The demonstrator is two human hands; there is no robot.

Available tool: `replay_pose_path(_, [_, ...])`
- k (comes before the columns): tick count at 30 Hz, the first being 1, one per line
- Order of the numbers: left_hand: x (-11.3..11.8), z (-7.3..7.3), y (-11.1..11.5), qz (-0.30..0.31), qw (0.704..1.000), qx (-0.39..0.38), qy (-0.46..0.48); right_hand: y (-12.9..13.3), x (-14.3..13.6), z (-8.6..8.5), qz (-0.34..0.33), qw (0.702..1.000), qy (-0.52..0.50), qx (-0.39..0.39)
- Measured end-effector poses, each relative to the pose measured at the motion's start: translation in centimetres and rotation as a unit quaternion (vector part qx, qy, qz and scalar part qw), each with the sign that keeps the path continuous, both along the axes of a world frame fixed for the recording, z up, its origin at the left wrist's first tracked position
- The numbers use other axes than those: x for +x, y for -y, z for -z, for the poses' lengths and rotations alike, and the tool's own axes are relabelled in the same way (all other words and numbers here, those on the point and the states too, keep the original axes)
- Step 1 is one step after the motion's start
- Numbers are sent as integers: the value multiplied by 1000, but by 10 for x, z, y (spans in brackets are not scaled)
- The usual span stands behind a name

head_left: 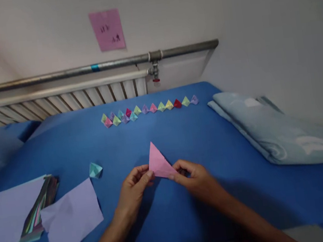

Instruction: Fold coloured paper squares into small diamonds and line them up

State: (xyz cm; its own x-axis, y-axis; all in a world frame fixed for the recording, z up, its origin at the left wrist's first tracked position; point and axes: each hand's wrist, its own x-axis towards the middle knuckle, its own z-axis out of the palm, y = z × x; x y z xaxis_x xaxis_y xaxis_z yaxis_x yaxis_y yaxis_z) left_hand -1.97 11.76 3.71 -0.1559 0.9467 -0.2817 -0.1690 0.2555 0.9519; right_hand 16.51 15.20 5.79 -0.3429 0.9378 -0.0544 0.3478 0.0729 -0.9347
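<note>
A pink folded paper [159, 163], triangular with its tip pointing away from me, is held up over the blue surface between both hands. My left hand [137, 183] pinches its lower left corner between thumb and fingers. At the lower right corner, my right hand [191, 174] grips it the same way. To the left of my left hand lies a small teal folded paper shape [95, 170]. Close to that is a loose lilac sheet [73, 218] with one bent corner. Farther back, several small folded paper shapes [161, 106] in many colours stand in a row, doubled at its left end.
A stack of coloured paper [13, 216] lies at the far left on the blue sheet [175, 222]. A folded pale blue blanket [272, 130] is on the right. Behind are a radiator [81, 98], a metal pipe [62, 73] with a valve, and a pink note [108, 30] on the wall.
</note>
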Motion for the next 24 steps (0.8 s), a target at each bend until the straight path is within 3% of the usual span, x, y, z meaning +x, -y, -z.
replay_pose_path(5, [9,-5,-55,-43,993,48,95,-45,-11,-10,30,997,-66,-7])
replay_pose_path(10, [8,1,-87,-39,986,73,142,-69,-15,-7,23,996,-79,25])
replay_pose_path(17, [1,21,-95,50,982,16,184,-83,-4,15,86,982,-167,-8])
replay_pose_path(24, [-5,26,-96,114,976,-27,186,-80,-9,13,35,980,-190,-53])
